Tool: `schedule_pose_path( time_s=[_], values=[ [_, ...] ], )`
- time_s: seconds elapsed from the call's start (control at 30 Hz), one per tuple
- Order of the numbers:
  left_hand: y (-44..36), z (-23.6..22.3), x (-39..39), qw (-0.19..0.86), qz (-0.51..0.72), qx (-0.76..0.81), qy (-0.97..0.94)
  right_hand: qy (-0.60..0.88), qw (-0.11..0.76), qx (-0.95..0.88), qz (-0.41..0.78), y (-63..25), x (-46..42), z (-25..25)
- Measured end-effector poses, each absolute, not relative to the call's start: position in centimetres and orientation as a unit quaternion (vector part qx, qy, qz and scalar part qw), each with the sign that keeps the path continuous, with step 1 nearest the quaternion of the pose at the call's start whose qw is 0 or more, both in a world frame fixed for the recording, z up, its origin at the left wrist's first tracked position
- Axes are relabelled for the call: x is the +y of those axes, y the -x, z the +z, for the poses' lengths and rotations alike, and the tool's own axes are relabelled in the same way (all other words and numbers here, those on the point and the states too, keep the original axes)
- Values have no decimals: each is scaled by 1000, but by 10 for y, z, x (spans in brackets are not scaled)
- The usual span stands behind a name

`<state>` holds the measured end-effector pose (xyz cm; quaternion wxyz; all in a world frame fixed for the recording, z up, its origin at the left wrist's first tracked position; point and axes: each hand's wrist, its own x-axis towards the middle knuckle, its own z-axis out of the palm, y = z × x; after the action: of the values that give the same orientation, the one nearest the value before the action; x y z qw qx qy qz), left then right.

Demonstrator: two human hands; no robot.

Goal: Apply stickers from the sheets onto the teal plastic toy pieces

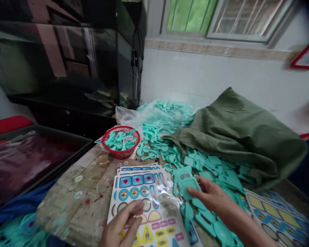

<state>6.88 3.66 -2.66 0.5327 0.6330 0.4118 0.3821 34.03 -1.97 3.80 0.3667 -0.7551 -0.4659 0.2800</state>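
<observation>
Nearest, the left hand point(118, 228), fingers apart, is held over sticker sheets point(130, 202) on the table point(91, 197). Stickers seem already applied to some basket point(121, 154) pieces; the teal heap point(154, 137) looks mostly undone. One teal piece point(187, 187) is pinched by the right hand point(216, 197).

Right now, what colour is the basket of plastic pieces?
The basket is red, best seen in the head view.

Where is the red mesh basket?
Left of centre in the head view, the red mesh basket stands on the worn table beside the clear plastic bag.
</observation>
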Motion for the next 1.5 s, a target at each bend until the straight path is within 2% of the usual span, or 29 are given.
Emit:
schedule_pose_path(
  time_s=[0.07,0.13,0.23,0.33,0.4,0.47,0.53,0.6,0.8,1.0,1.2,1.5],
  values=[
    [-69,-26,39,512,393,381,-661,703,349,-522,334,-307,-17,30],
    [-67,-22,43,469,375,354,-717,677,282,-592,334,-277,-17,20],
    [-60,-13,46,469,262,324,-779,658,172,-673,289,-246,-17,10],
    [-53,-9,44,505,163,324,-783,649,133,-699,271,-236,-15,9],
    [-50,-12,42,530,163,344,-758,659,151,-692,252,-240,-9,13],
    [-47,-18,42,568,193,382,-703,672,209,-667,245,-248,2,16],
    [-47,-23,44,622,238,430,-609,690,266,-631,234,-257,16,13],
    [-47,-25,47,672,284,461,-505,717,283,-601,210,-266,33,3],
    [-56,-12,54,743,332,450,-368,761,243,-587,130,-284,65,-34],
    [-81,-16,63,777,326,416,-342,799,199,-561,86,-282,64,-36],
    [-88,-36,69,833,339,336,-280,803,179,-562,81,-278,59,-38],
    [-87,-35,71,843,325,333,-271,810,188,-543,118,-282,57,-43]
  ],
)
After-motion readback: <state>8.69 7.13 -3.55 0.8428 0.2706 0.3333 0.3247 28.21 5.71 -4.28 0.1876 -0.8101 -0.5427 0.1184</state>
